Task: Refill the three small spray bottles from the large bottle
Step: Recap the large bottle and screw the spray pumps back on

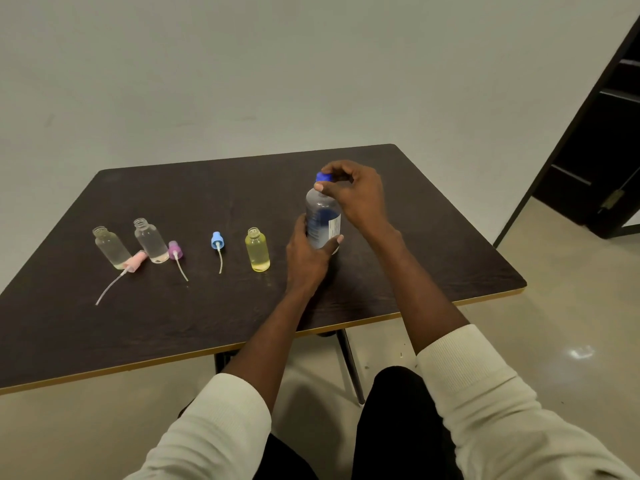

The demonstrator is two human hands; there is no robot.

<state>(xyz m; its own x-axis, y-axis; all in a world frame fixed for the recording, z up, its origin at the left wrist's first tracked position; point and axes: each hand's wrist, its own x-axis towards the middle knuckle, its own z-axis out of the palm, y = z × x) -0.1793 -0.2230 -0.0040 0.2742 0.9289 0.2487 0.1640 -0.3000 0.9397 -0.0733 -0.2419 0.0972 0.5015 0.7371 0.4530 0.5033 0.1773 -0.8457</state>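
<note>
**Cap gripped, three small bottles stand open and waiting**

The fingers (333, 177) of the right hand (356, 195) curl tightly round the blue cap (320, 176) of the large bottle (322, 216), thumb and fingertips pinching it from above. Directly beneath them, the left hand (306, 251) wraps the bottle's lower body, thumb across the front near the white label, holding it upright on the dark worktop (433, 244). The clear plastic bottle looks light and somewhat yielding, so a firm hold low on the body, away from the thin upper wall, seems wise while the cap is turned; how much liquid it carries cannot be told.

Just left of the gripping fingers stands a yellow-tinted small bottle (257, 250), open at the neck and part filled. Beyond it lies a blue spray head (216, 241) with its dip tube. Farther left stand two clear small bottles (151, 241) (110, 247), both uncapped and nearly empty, with a purple spray head (175, 250) and a pink spray head (135, 260) lying beside them. These little bottles look light and easily tipped during pouring.
</note>
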